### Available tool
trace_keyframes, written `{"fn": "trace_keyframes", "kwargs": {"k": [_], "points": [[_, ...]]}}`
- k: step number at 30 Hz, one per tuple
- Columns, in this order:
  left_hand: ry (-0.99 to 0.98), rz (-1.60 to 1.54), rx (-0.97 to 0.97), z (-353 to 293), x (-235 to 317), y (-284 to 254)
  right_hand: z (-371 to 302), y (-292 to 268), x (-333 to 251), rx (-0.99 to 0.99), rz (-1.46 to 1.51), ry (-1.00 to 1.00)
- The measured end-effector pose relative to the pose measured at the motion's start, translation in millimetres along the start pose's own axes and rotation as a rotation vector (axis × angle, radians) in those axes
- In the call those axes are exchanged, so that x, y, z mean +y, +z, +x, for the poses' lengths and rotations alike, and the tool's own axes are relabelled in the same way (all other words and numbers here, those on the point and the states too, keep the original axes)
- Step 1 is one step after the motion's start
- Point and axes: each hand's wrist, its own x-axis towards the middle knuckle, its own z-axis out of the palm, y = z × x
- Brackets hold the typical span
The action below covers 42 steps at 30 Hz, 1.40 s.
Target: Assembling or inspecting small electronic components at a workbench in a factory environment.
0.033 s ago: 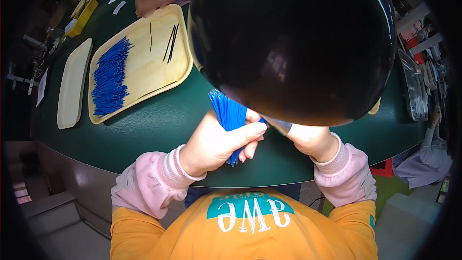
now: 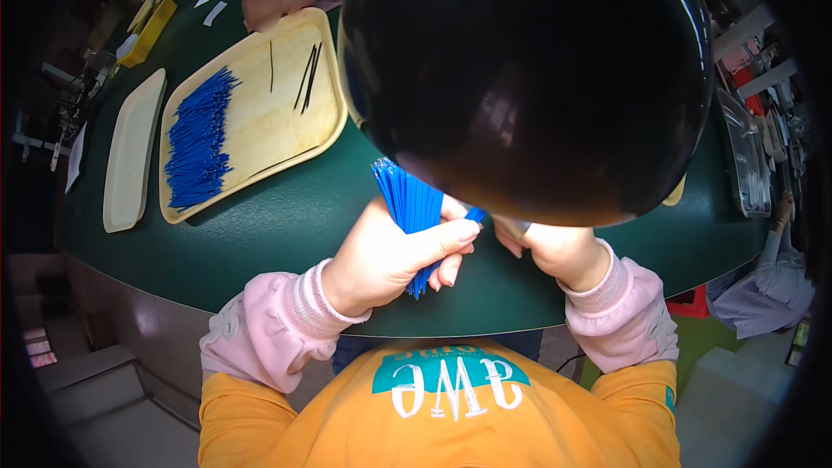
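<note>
A thick bundle of thin blue wires (image 2: 409,199) is wrapped in the closed fingers of my left hand (image 2: 377,251), just above the table near its front edge. The bundle stands tilted, and its lower ends stick out under the palm. A few blue wire ends poke out to the right beside my left thumb. Close by on the right is my right hand (image 2: 559,251), its fingers curled and partly covered by a big glossy black dome (image 2: 529,87). A greyish piece shows at its thumb; what it holds, if anything, is hidden.
On the green table (image 2: 286,243), a cream tray (image 2: 269,139) at left carries a pile of blue wires (image 2: 199,139) and several black strips. A narrower cream tray (image 2: 134,152) stands beside it. Far left is a yellow bin (image 2: 152,30); far right, a clear tray (image 2: 745,156).
My right fingers have shifted slightly, and more of them shows below the dome's edge. The left hand and its wire bundle have moved slightly leftward.
</note>
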Motion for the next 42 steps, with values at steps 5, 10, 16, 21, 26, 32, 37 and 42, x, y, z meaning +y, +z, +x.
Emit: {"fn": "trace_keyframes", "kwargs": {"k": [5,10,16,21,26,32,37,42], "points": [[-0.067,-0.115,0.027,-2,2,0,0,-8,10,0.231,0.247,-0.072],[-0.104,-0.262,-0.079,-2,1,-4,0,-10,14,0.083,-0.121,-0.217],[-0.138,-0.408,-0.156,-1,-3,-10,2,-11,4,-0.047,0.191,-0.081],[-0.151,-0.376,-0.177,1,1,-2,5,9,-16,-0.006,0.010,-0.046],[-0.096,-0.194,-0.026,-5,3,-3,3,4,-7,0.078,-0.091,-0.036],[-0.086,-0.166,-0.021,-3,6,1,-1,-8,2,0.162,-0.104,-0.258],[-0.031,-0.030,0.009,-2,5,2,1,5,-13,0.210,-0.407,-0.359],[0.007,0.061,0.052,-1,3,0,-2,-2,-13,0.173,-0.317,-0.254]]}}
